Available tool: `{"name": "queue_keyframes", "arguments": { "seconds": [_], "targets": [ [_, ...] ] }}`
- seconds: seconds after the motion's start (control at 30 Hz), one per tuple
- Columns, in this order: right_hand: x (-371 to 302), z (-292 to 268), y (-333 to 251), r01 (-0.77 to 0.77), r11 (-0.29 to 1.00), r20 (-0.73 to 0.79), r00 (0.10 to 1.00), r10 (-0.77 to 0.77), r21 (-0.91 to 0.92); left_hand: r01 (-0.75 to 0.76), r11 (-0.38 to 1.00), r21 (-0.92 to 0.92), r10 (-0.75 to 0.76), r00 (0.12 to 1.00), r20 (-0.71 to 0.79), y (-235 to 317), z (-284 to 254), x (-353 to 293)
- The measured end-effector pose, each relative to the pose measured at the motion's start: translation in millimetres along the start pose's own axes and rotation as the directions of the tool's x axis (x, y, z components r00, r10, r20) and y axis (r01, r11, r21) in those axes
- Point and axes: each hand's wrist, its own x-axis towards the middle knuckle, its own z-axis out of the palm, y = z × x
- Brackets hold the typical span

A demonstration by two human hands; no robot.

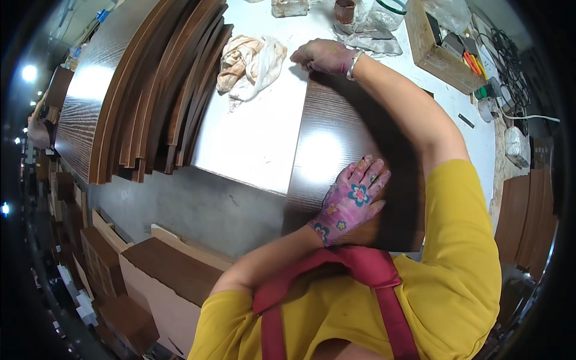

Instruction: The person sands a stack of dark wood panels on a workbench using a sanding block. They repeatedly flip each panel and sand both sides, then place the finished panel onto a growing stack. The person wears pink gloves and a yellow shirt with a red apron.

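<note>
A dark brown wood-grain panel (324,114) lies on the white worktable in front of me, its near end close to my body. My left hand (354,195), in a stained pink-purple glove with flower prints, rests flat on the panel's near half, fingers stretched out. At the far left corner of the panel is my right hand (327,57), its fingers bent and pressed together. Whatever they may hold is hidden. A crumpled cream cloth (255,66) sits on the table, left of my right hand and apart from it.
Several brown boards (162,90) stand stacked at the left. Along the table's (246,150) right side is a wooden box (444,60) with tools. A brown cup (344,11) and grey rag (372,39) lie at the back. Below left stands a large carton (162,294).
</note>
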Motion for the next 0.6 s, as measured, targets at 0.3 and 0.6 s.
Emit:
{"name": "queue_keyframes", "arguments": {
  "seconds": [0.3, 0.6],
  "targets": [
    [-129, 4, 21, -0.023, 0.878, -0.464, 0.842, 0.274, 0.478, -0.025, 0.998, -0.056, 0.023, 0.999, -0.029, -8, -8, 2],
    [-408, 90, -59, 0.076, 0.192, -0.206, 0.367, 0.907, 0.979, 0.544, 0.484, -0.686, -0.619, 0.766, 0.171, -76, -51, -178]
  ]
}}
